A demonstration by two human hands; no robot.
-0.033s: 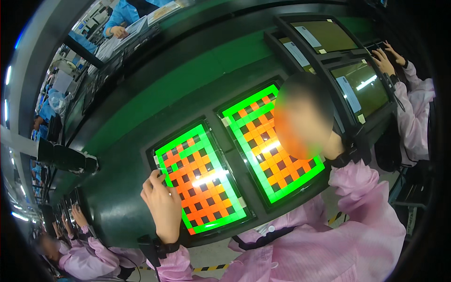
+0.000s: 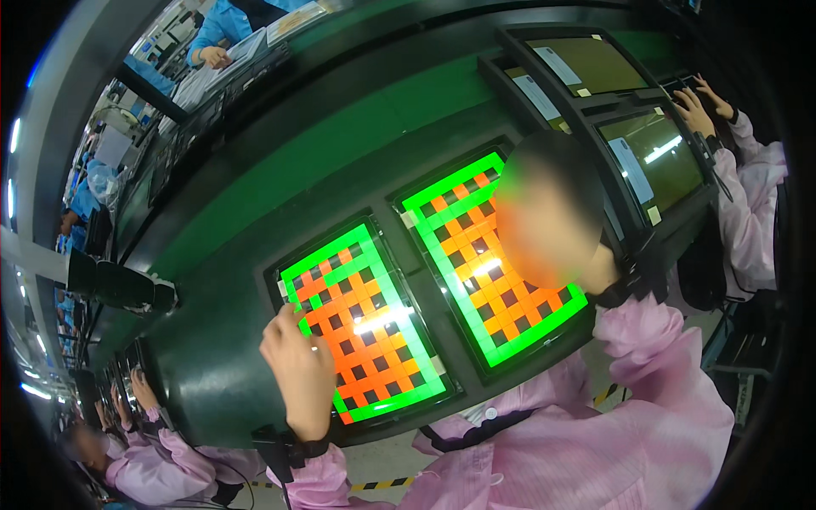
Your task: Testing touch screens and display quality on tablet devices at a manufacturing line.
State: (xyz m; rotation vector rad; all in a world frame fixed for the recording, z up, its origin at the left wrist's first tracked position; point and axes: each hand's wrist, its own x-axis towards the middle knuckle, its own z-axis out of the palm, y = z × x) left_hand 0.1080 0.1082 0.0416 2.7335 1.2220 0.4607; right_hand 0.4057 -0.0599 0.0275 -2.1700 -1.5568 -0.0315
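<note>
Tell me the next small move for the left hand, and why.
Probably ease the left hand down toward the orange corner square at the lower left of the left screen. That square interrupts the green border there, and the hand is close by, over the screen's left edge.

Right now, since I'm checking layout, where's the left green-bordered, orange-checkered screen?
In the head view, the left green-bordered screen lies left of centre, the bare left hand at its left edge, another checkered screen to its right.
</note>
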